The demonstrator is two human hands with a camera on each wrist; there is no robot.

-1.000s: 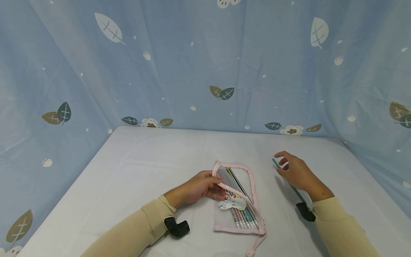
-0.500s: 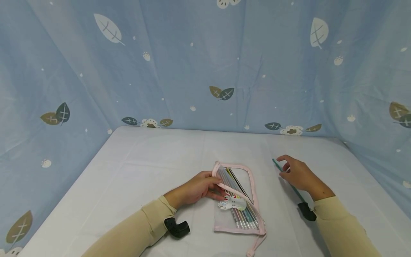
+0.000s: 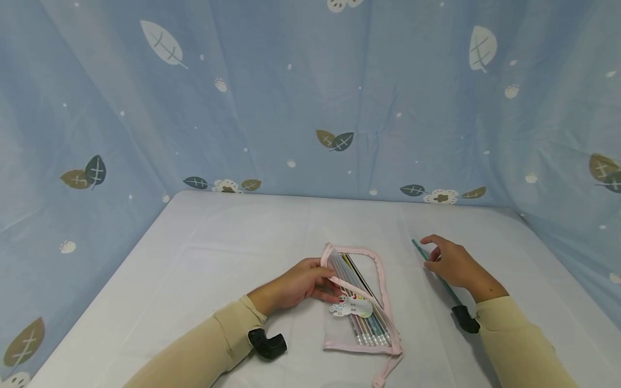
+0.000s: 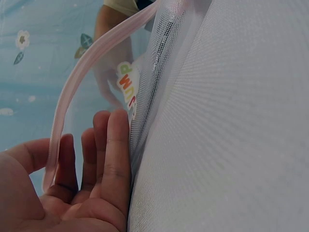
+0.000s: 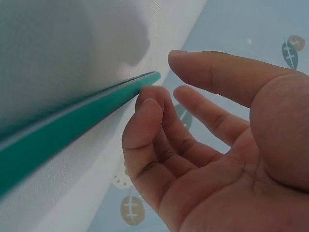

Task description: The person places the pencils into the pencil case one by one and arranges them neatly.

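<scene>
A see-through mesh pencil case (image 3: pixel 337 331) with pink trim lies on the table, its zip side gaping. Several pencils (image 3: pixel 371 328) show inside it. My left hand (image 3: pixel 303 283) holds the case's upper left edge; in the left wrist view the pink edge (image 4: pixel 72 96) runs between thumb and fingers. Right of the case, a long thin teal pencil (image 5: pixel 82 116) lies slantwise on the table. My right hand (image 3: pixel 451 263) is over it, fingers bent and fingertips right at the pencil, thumb held apart from them.
The table has a white cloth (image 3: pixel 242 231). Blue curtains (image 3: pixel 271 108) with leaf prints stand behind it and at both sides. Black wrist devices (image 3: pixel 268 345) sit at both cuffs. A pink zip pull (image 3: pixel 379 380) hangs off the case's lower right corner.
My right hand has moved slightly to the right and toward me along the teal pencil, which stays in place. The left hand and the pencil case have not moved.
</scene>
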